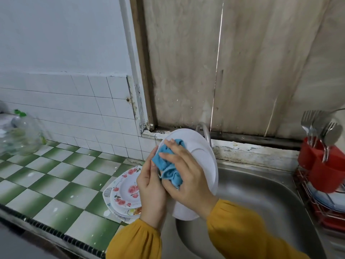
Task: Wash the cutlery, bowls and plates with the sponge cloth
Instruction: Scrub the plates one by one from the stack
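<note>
A large white oval plate [201, 156] stands tilted on edge over the left side of the steel sink [261, 193]. My left hand [151, 187] grips the plate's left rim. My right hand [186, 176] presses a crumpled blue sponge cloth [168, 165] against the plate's face, fingers spread over the cloth. A stack of flowered plates [125, 193] lies on the counter just left of the sink. Forks and spoons [321, 131] stand upright in a red holder [321, 171] at the right edge.
The tap [205, 132] curves up behind the plate. A green and white checked tile counter [56, 184] spreads to the left, with a clear plastic bottle [22, 135] at its far end. A wire rack with plates [326, 200] sits under the red holder.
</note>
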The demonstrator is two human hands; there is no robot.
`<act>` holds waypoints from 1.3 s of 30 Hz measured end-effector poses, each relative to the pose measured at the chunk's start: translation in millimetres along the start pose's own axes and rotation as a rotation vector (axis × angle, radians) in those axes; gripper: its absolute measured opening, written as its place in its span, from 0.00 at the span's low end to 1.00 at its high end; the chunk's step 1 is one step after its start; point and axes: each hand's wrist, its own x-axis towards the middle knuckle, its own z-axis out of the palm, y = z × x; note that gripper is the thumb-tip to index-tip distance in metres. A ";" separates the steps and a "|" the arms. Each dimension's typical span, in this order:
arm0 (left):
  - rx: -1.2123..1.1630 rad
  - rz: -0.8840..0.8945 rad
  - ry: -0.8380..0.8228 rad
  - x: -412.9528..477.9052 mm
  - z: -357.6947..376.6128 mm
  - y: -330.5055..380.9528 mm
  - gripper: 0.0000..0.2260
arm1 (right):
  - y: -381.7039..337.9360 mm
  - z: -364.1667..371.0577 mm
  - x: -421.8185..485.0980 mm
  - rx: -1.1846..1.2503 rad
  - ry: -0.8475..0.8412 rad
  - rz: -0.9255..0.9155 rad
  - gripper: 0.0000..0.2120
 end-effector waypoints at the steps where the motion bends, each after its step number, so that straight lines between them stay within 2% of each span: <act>1: -0.040 -0.031 0.036 -1.1 -0.5 0.1 0.14 | 3.6 0.1 -4.5 -0.004 -0.031 -0.061 0.20; 5: -0.184 -0.117 0.196 10.2 -6.8 2.7 0.13 | 17.4 1.3 -33.7 -0.127 -0.064 -0.353 0.21; 8: -0.215 -0.114 0.257 19.2 -13.1 6.4 0.13 | 36.3 -1.9 -57.9 -0.127 0.052 -0.292 0.16; 9: -0.212 -0.117 0.264 21.2 -15.8 7.9 0.13 | 40.3 -3.0 -63.1 -0.058 0.119 -0.187 0.14; 12: -0.225 -0.116 0.228 26.1 -25.3 14.1 0.13 | 33.1 -8.5 -56.8 0.337 0.363 0.307 0.14; 14: -0.198 -0.102 0.173 27.3 -29.6 17.3 0.13 | 27.7 -16.0 -37.9 0.432 0.502 0.586 0.15; 18: -0.082 -0.052 0.146 22.7 -32.6 16.1 0.12 | 42.1 -30.2 5.5 0.691 0.764 1.209 0.02; 19: -0.013 -0.029 0.171 21.1 -33.3 14.3 0.12 | 45.6 -32.7 13.0 0.781 0.822 1.287 0.03; 20: 0.068 -0.012 0.197 19.3 -34.1 13.6 0.12 | 49.1 -33.7 17.0 0.887 0.870 1.313 0.08; 22: 0.202 -0.049 0.228 18.8 -37.4 15.3 0.12 | 51.1 -36.6 22.2 1.076 0.898 1.253 0.14; 25: 0.234 -0.362 0.174 25.0 -40.4 30.4 0.12 | 51.7 -46.1 30.7 1.180 0.908 1.042 0.13; 27: 0.109 -0.621 0.125 31.2 -43.0 42.6 0.16 | 48.1 -52.6 39.7 1.232 0.923 0.948 0.14; 29: -0.059 -0.796 0.056 35.9 -47.4 51.0 0.25 | 43.0 -57.1 42.9 1.287 0.880 0.862 0.12; 31: -0.174 -0.892 -0.037 38.4 -51.8 57.0 0.30 | 41.7 -58.6 39.9 1.292 0.759 0.823 0.11; 34: -0.289 -0.933 -0.085 42.1 -52.6 61.9 0.21 | 47.8 -59.7 31.4 1.274 0.500 0.772 0.12; 36: -0.349 -0.906 -0.064 43.1 -52.9 65.0 0.13 | 48.4 -60.7 28.4 1.255 0.305 0.807 0.20; 37: -0.341 -0.893 -0.051 42.3 -54.6 65.0 0.12 | 47.2 -62.6 28.0 1.197 0.220 0.878 0.26; 39: -0.290 -0.841 0.011 40.8 -59.8 62.8 0.14 | 50.4 -62.1 24.8 0.920 0.070 0.970 0.34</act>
